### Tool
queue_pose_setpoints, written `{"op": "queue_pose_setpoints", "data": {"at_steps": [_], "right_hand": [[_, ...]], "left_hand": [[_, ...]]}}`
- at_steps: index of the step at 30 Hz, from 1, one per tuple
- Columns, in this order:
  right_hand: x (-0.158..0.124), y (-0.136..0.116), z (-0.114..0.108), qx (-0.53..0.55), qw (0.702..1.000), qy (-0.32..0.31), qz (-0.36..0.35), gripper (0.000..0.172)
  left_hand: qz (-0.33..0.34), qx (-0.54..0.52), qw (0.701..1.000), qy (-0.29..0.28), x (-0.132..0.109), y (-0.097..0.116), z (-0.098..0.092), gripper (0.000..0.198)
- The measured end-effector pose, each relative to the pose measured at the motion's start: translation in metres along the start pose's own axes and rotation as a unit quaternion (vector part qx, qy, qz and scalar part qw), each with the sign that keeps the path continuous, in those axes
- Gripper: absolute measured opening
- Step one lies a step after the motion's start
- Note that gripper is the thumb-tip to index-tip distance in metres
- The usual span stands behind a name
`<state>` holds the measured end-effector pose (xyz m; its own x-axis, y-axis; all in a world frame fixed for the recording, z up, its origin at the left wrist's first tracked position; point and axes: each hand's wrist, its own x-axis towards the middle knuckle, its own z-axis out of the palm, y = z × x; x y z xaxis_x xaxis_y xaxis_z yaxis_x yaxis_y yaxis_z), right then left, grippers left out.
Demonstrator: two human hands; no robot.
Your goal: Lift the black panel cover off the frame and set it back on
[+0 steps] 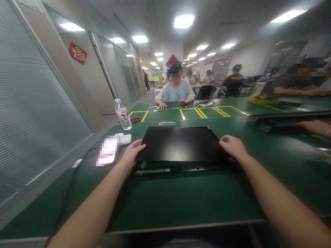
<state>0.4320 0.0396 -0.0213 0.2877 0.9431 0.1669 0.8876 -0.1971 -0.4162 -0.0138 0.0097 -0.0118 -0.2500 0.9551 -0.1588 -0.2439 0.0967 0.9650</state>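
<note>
A dark, glossy black screen panel (181,143) lies tilted between my hands, above a black frame. My left hand (133,151) grips its left edge, with the thumb on top. At the right edge, my right hand (232,146) is closed in a pinch on the panel. Part of the black frame (199,168) shows below the panel's near edge, and a strip of green circuit board (152,171) is visible in it on the left. The panel covers the rest of the frame. Another bit of black edging sticks out at the panel's far right corner.
On the green table (186,199), a lit phone (107,151), a white case (124,138), a water bottle (123,115) and red scissors (135,120) sit to the left. Small white pieces (167,123) lie beyond the panel. A person (174,89) sits opposite; another person's hand (317,127) is at right.
</note>
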Motion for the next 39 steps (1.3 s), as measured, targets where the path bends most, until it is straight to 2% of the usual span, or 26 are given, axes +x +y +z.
{"op": "queue_pose_setpoints", "data": {"at_steps": [7, 13, 18, 28, 33, 39], "right_hand": [[0.002, 0.004, 0.002, 0.011, 1.0, 0.005, -0.002, 0.021], [0.006, 0.008, 0.005, 0.028, 1.0, 0.004, 0.001, 0.02], [0.007, 0.01, 0.005, 0.038, 0.999, 0.003, 0.003, 0.018], [0.005, 0.004, -0.001, 0.083, 0.996, -0.003, 0.016, 0.012], [0.004, 0.001, -0.004, 0.113, 0.993, -0.004, 0.024, 0.011], [0.006, 0.002, -0.003, 0.147, 0.988, -0.007, 0.034, 0.012]], "left_hand": [[0.006, 0.0, 1.0, 0.016, 0.003, -0.002, 0.0, 0.038], [0.015, 0.008, 1.0, -0.009, 0.003, -0.001, -0.004, 0.045], [0.024, 0.011, 1.0, -0.013, 0.004, 0.0, -0.007, 0.042], [0.047, 0.14, 0.989, 0.027, 0.011, -0.008, -0.016, 0.047], [0.034, 0.156, 0.987, 0.022, 0.01, -0.009, -0.015, 0.042], [0.053, 0.163, 0.985, 0.021, 0.008, -0.009, -0.011, 0.034]]}}
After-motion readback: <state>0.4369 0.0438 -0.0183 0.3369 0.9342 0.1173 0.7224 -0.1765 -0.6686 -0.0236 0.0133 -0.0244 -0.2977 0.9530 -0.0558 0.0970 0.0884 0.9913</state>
